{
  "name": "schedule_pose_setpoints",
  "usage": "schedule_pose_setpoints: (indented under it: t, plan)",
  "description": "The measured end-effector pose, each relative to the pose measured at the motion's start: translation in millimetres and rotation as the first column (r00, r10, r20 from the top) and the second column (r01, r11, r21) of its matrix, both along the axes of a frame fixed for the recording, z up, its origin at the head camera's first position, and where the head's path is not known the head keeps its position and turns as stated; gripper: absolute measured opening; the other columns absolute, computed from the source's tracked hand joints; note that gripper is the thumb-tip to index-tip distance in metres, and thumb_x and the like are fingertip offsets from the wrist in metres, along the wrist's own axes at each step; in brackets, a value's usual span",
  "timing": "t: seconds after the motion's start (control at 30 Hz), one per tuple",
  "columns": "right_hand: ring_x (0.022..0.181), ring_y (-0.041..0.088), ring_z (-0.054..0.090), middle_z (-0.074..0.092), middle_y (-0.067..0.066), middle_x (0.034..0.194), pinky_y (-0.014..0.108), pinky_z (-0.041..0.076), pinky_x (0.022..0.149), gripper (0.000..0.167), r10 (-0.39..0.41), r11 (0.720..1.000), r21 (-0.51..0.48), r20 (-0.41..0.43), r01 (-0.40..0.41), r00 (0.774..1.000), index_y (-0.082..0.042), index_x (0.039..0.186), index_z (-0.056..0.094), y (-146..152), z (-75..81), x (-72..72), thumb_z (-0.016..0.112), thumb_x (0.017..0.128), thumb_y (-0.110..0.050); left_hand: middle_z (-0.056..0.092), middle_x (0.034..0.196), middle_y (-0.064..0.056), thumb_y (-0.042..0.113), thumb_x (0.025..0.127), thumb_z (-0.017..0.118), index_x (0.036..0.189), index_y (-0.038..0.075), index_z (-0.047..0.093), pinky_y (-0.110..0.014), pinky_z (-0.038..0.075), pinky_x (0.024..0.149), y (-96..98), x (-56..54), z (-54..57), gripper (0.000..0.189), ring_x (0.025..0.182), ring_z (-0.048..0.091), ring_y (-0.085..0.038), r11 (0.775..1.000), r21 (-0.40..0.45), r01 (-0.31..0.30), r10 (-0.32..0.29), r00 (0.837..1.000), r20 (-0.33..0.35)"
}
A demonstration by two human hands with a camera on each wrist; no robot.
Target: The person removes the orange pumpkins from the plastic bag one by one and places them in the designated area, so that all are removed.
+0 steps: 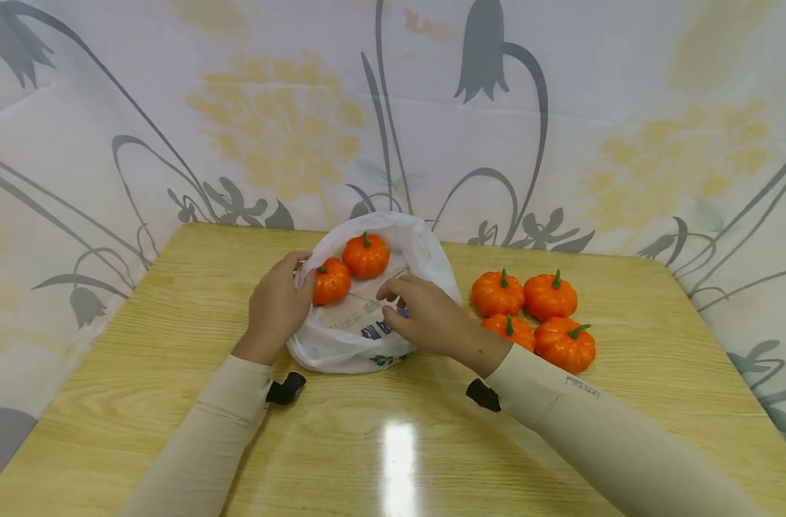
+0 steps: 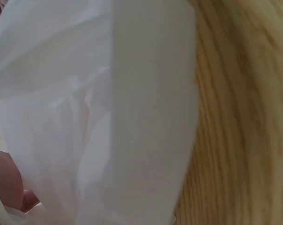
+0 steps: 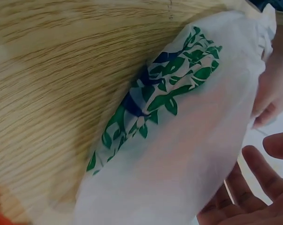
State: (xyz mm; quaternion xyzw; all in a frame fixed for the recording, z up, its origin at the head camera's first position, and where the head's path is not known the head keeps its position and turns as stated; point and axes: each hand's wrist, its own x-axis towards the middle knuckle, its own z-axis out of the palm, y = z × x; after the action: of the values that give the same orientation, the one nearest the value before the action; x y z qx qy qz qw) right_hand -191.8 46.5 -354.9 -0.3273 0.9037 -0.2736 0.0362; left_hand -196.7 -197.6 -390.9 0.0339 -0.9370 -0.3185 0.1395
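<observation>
A white plastic bag (image 1: 331,352) sits with its mouth open upward at the middle of the wood-grained surface (image 1: 341,445), toward the far edge. Inside it lie two orange pumpkins: the far pumpkin (image 1: 366,256), with its green stem up, and the left pumpkin (image 1: 333,282), just beside it near the left wall. The left hand (image 1: 278,301) is at the bag's left rim, its grip closed on the thin plastic. The right hand (image 1: 432,319) is over the right part of the mouth, its grip partly open, fingers loosely bent and thumb apart, with nothing held. To the right of the bag, four more pumpkins (image 1: 564,346) stand close together in two rows, the near left one partly hidden by the right wrist. Green leaves and blue print mark the bag's outer wall. Beige sleeves (image 1: 199,431) cover both forearms, and a flower-patterned backdrop (image 1: 406,86) rises behind the far edge.
</observation>
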Motion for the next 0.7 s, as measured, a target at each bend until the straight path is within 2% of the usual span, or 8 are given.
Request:
schedule_pose_setpoints:
  t: [0.27, 0.43, 0.7]
  plan:
    - [0.115, 0.030, 0.063, 0.061, 0.009, 0.138, 0.040, 0.053, 0.096, 0.040, -0.035, 0.999, 0.000, 0.080, 0.035, 0.996, -0.007, 0.136, 0.058, -24, -7.2, -14.8, 0.061, 0.098, -0.020, 0.070, 0.123, -0.011, 0.032, 0.103, 0.049, 0.131, 0.014, 0.062, -0.052, 0.053, 0.080, -0.7, -0.1, -0.2, 0.036, 0.107, 0.067, -0.032, 1.000, 0.023, -0.008, 0.008, 0.999, -0.037]
    - [0.118, 0.032, 0.063, 0.059, 0.012, 0.140, 0.041, 0.052, 0.099, 0.046, -0.047, 0.999, -0.017, 0.084, 0.049, 0.995, -0.005, 0.140, 0.055, -35, -12.0, -21.7, 0.065, 0.097, -0.020, 0.070, 0.121, -0.012, 0.029, 0.103, 0.049, 0.130, 0.013, 0.063, -0.052, 0.053, 0.078, -0.6, -0.1, -1.0, 0.034, 0.103, 0.068, -0.034, 1.000, 0.023, -0.004, 0.006, 0.998, -0.058]
    - [0.123, 0.030, 0.059, 0.053, 0.012, 0.147, 0.039, 0.050, 0.103, 0.056, -0.059, 0.995, -0.066, 0.171, 0.071, 0.983, -0.002, 0.145, 0.049, -47, -18.7, -27.9, 0.067, 0.095, -0.018, 0.070, 0.115, -0.018, 0.025, 0.102, 0.051, 0.128, 0.008, 0.063, -0.049, 0.053, 0.082, -2.4, -1.2, -0.7, 0.034, 0.096, 0.066, -0.033, 0.998, 0.066, 0.017, -0.012, 0.998, -0.069]
